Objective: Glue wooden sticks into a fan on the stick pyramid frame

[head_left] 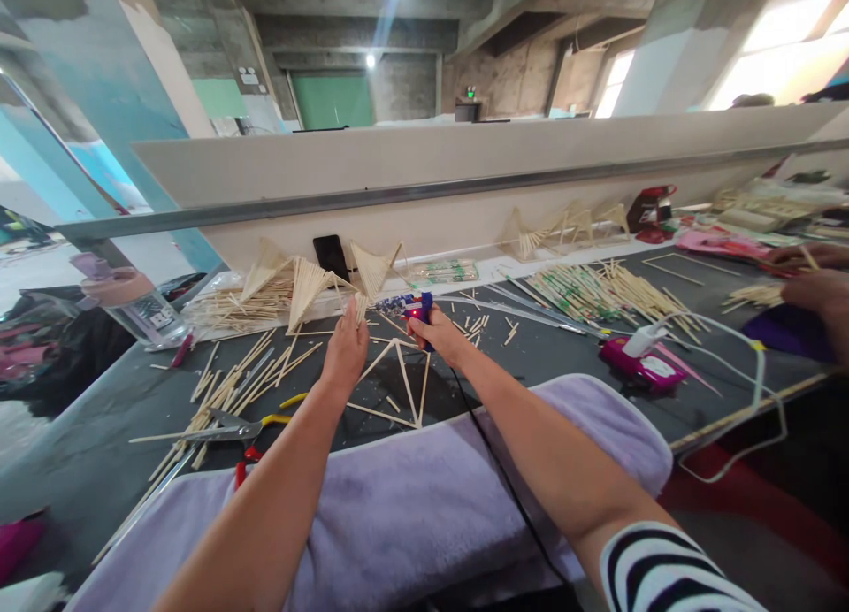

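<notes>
My right hand [439, 333] is closed around a blue glue gun [417, 306] with a lit red light, its nozzle pointing left. A black cord runs from the gun down across the towel. Facing it, my left hand [346, 351] is held upright with a few short wooden sticks [360, 306] at its fingertips, close to the nozzle. Below both hands, a triangular frame of thin sticks [407, 382] lies flat on the dark table mat. Fanned stick models [309, 285] stand just behind my left hand.
Scissors [232, 432] and loose sticks [229, 378] lie left, near a water bottle [136, 302]. A purple towel [411, 497] covers the front edge. On the right are stick bundles [577, 292], a magenta power box [640, 364] with a white cable, and another person's hand [819, 289].
</notes>
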